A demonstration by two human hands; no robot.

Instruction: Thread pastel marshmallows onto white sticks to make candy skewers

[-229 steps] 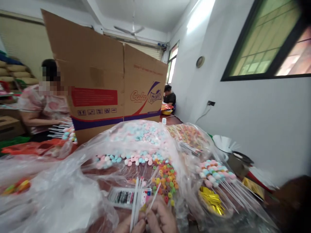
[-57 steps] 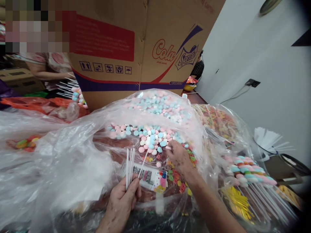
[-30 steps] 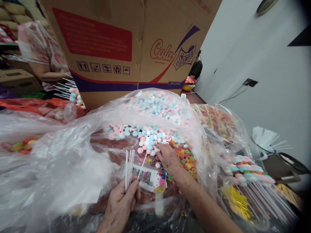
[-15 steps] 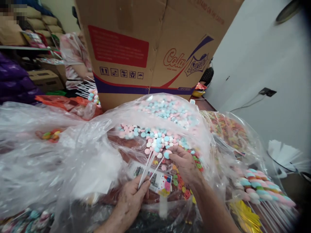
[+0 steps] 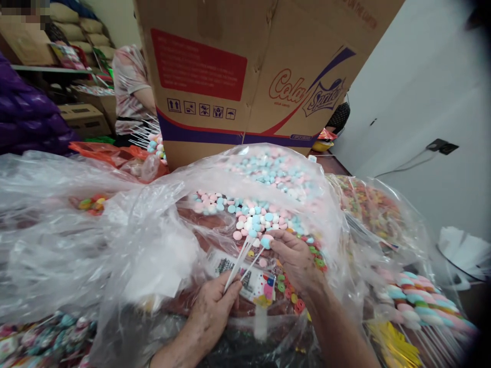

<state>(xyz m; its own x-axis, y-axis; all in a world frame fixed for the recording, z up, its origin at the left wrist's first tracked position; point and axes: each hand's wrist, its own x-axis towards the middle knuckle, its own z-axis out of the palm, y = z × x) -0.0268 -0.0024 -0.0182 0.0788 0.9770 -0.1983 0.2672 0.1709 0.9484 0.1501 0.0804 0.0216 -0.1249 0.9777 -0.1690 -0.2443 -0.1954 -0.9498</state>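
My left hand (image 5: 213,311) is closed round a small bunch of thin white sticks (image 5: 238,262) that slant up to the right. My right hand (image 5: 297,259) pinches a blue and a pink candy (image 5: 265,241) at the tip of one stick. Both hands work inside an opened clear plastic bag (image 5: 146,240). Just beyond my fingers lies a loose heap of pink, blue and white round candies (image 5: 249,217). Coloured ring candies (image 5: 291,294) lie under my right wrist, beside a printed label (image 5: 249,280).
A big Cola Sprite cardboard box (image 5: 245,76) stands behind the bags. Finished candy sticks (image 5: 418,301) and gold ties (image 5: 395,347) lie at the right. Another bag of ring candy (image 5: 372,209) sits beyond. A person in a patterned top (image 5: 132,94) works at the left.
My right hand picked candies from the heap and brought them to a stick tip. My left hand tilted the sticks rightward. The camera shifted a little to the left.
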